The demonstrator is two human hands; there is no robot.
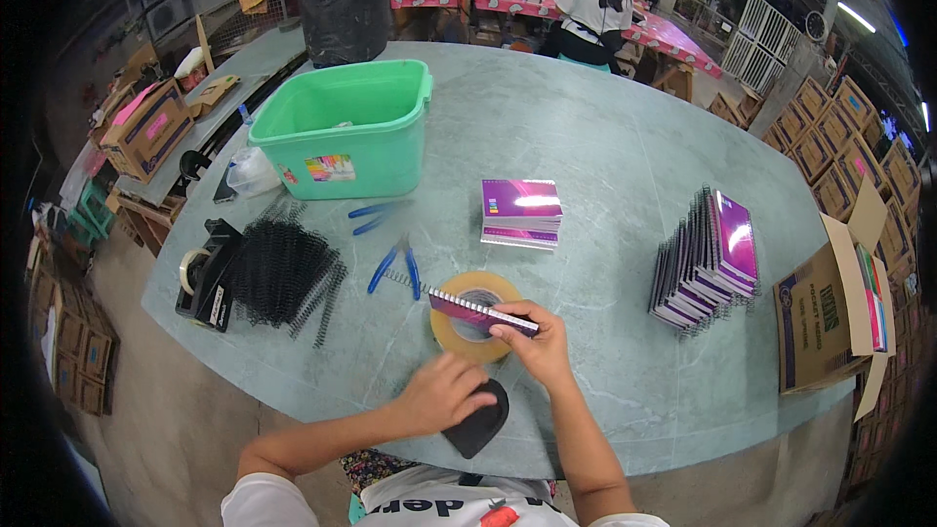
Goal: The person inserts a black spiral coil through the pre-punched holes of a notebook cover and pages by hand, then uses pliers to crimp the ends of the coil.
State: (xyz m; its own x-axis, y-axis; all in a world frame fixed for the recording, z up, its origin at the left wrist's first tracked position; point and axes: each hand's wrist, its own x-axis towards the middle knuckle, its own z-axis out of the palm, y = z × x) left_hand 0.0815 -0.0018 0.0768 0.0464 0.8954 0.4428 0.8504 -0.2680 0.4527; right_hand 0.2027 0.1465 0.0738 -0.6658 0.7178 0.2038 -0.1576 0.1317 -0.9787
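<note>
My right hand (539,342) grips a small purple notebook (476,311) by its right end, thumb on one side. White binding holes run along the notebook's upper edge, and a thin black spiral coil (398,278) sticks out past its left end. Below and left of it is my left hand (441,393), its fingers blurred and bent, holding no object that I can see. Partly under that hand lies a flat black pad (485,422) with a rounded end. A wide roll of clear tape (449,340) lies flat beneath the notebook. Blue-handled pliers (408,265) rest at the coil's left.
Loose black coils (278,268) lie heaped beside a tape dispenser (207,278). Another blue-handled tool (371,217) lies near the green tub (337,171). Purple notebooks stand in a short stack (521,210) and a taller coil-bound stack (705,259). An opened carton (820,317) stands at right. A person (593,10) sits farther back.
</note>
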